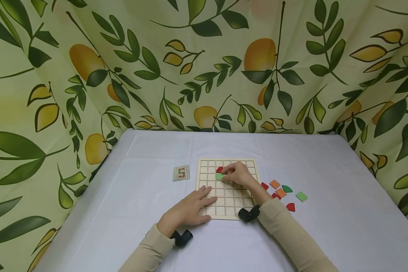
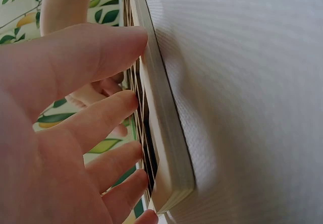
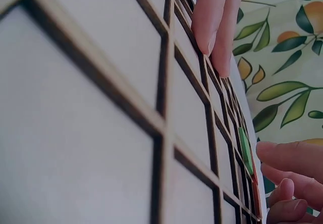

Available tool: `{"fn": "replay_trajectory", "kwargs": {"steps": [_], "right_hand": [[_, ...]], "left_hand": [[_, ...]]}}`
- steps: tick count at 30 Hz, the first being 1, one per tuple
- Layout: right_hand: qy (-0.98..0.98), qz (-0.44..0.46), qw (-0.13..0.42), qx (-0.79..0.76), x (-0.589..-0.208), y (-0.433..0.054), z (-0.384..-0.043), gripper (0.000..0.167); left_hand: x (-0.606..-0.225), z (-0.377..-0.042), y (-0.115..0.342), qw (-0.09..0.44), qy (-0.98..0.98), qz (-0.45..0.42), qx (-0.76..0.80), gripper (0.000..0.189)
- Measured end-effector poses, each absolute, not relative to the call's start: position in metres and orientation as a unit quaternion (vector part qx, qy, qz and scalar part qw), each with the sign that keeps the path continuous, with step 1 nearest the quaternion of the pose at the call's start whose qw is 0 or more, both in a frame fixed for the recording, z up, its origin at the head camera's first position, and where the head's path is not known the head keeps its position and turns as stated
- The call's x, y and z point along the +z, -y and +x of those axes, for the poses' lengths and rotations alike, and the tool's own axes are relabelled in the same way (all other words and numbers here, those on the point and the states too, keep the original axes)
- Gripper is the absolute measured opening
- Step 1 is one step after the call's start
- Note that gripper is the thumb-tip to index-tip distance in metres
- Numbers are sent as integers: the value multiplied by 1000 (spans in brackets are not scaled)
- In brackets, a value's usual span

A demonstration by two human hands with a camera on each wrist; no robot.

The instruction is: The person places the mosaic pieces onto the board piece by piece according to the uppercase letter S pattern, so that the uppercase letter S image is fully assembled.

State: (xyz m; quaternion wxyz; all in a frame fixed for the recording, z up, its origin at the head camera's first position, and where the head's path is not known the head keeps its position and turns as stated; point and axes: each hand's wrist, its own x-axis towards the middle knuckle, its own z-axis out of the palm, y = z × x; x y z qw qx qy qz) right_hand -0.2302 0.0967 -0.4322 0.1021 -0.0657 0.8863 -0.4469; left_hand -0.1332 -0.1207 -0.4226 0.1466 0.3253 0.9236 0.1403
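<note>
A pale square grid board [image 1: 232, 216] lies on the table. My left hand [image 1: 192, 207] rests on its lower left part with fingers spread; the left wrist view shows the thumb [image 2: 118, 45] touching the board's edge. Over the upper middle squares, my right hand [image 1: 238, 173] has its fingers bent, with the tips beside a red quarter-round piece [image 1: 219, 169] and a light green square piece [image 1: 219, 176] on the board. From the right wrist, the green piece [image 3: 246, 151] is seen edge-on near the thumb [image 3: 275, 153]. Whether anything is pinched between those fingertips is unclear.
Right of the board lie loose pieces: orange squares [image 1: 274, 184], a dark green quarter-round [image 1: 287, 189], a light green square [image 1: 302, 196] and several red ones [image 1: 291, 207]. A small pattern card [image 1: 181, 172] lies left of the board. Leaf-print fabric [image 1: 204, 75] hangs behind.
</note>
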Motion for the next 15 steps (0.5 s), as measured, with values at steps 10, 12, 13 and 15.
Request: {"fn": "replay_trajectory", "kwargs": {"steps": [10,12,13,15], "right_hand": [[-876,-62,115,-464,-428,-99,-225,21],[-877,-60,119,-461,-427,-100,-223,21],[-877,-60,120,-461,-427,-101,-222,21],[-879,-60,122,-457,-426,-101,-220,22]], "left_hand": [[-424,-133,121,144,-925,327,133,58],[-423,-133,121,144,-924,328,136,58],[-423,-133,121,144,-923,328,138,58],[-423,-133,121,143,-923,328,139,58]]}}
